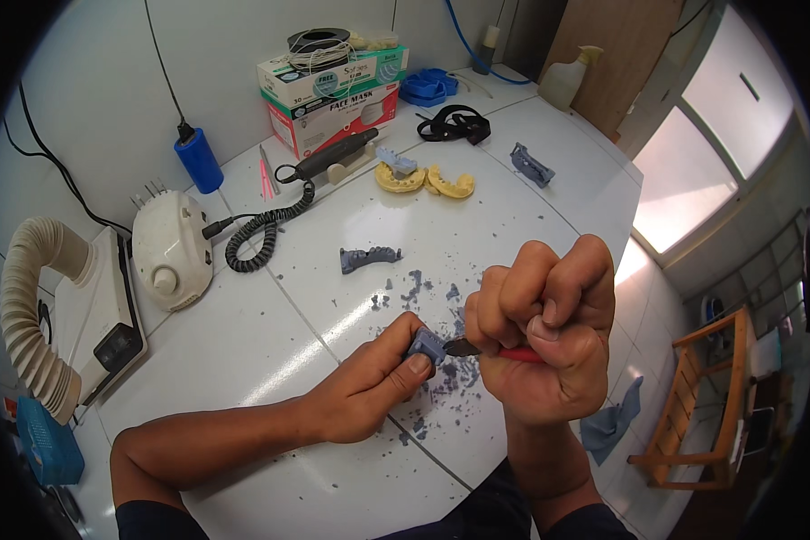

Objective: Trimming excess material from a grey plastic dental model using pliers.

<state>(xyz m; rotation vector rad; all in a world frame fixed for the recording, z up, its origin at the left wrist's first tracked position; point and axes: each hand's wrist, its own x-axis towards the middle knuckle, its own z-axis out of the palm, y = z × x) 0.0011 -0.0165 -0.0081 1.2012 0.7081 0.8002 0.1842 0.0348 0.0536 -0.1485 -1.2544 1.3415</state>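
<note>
My left hand [376, 385] grips a small grey-blue moulded piece [427, 341] between thumb and fingers, low over the white tiled table. My right hand [542, 328] is closed around a red-handled tool [519, 354], whose dark metal tip [461, 347] meets the right side of that piece. Grey-blue shavings [445, 382] are scattered on the tiles around and beneath both hands. A similar grey-blue moulded piece [369, 260] lies beyond my left hand, and another [531, 164] sits farther back on the right.
Left are a dust extractor [94, 306] and a white control box [165, 256] with a cabled handpiece [333, 155]. Behind stand stacked boxes [330, 121], yellow dental models [400, 180], a blue tray [427, 90] and a spray bottle [562, 83]. A wooden rack [690, 463] is beside the table's right edge [633, 198].
</note>
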